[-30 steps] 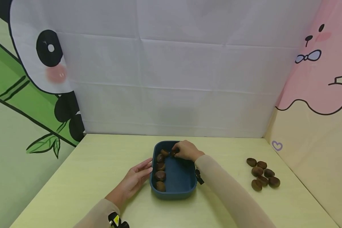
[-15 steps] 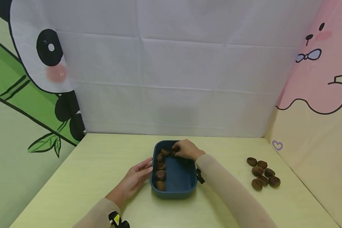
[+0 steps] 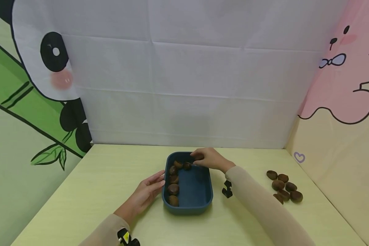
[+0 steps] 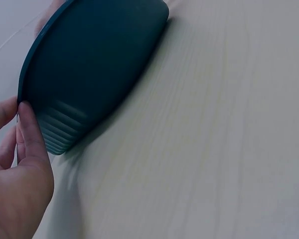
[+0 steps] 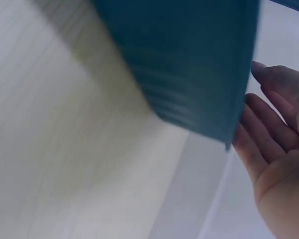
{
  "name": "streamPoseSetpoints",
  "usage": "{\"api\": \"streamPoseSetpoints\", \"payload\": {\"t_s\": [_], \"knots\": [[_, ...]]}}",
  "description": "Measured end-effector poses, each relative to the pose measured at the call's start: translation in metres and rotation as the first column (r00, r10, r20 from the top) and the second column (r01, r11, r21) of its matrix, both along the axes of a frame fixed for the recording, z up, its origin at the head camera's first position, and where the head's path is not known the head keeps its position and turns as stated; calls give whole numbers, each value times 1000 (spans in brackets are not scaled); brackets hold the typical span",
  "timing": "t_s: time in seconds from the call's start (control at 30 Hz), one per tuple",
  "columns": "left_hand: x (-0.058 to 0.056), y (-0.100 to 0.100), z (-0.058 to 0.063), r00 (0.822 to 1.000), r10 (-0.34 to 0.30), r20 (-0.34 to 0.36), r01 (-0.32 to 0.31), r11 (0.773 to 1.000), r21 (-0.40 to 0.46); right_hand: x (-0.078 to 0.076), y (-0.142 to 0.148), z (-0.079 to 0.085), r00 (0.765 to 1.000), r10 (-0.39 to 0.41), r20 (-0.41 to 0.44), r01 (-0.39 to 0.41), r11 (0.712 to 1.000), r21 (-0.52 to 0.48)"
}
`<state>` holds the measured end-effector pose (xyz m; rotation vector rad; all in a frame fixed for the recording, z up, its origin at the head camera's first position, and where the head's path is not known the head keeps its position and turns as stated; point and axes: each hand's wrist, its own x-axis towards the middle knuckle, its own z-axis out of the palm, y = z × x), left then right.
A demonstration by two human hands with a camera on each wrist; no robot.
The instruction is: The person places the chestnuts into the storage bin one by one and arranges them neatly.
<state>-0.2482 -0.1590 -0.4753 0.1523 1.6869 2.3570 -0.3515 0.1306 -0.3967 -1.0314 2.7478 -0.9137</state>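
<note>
A dark blue rectangular box (image 3: 194,191) stands on the table with several brown chestnuts (image 3: 173,189) lined up along its left wall. At the back, another chestnut (image 3: 187,166) lies beside the one in the left corner (image 3: 178,164). My left hand (image 3: 144,195) rests its extended fingers and thumb against the box's left side; the left wrist view shows the fingertips at the rim (image 4: 21,92). My right hand (image 3: 212,159) is over the back right corner, thumb and fingers apart. In the right wrist view its relaxed fingers (image 5: 259,129) sit by the rim, with no chestnut visible in them.
Several loose chestnuts (image 3: 278,185) lie in a cluster on the right of the pale yellow table (image 3: 120,174), one partly covered by the right sleeve (image 3: 261,201). A white sheet (image 3: 187,85) hangs behind the table, with painted walls at either side.
My right hand has let go of the chestnut at the back of the box and moved right and slightly up. The left hand and the box have stayed in place.
</note>
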Motion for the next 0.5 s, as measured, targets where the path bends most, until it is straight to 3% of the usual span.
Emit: {"api": "streamPoseSetpoints", "payload": {"t_s": [0.5], "knots": [[-4, 2, -3, 1000, 6, 0, -6, 1000, -12, 27, 91, 14, 999, -35, -23, 35, 999, 0]]}}
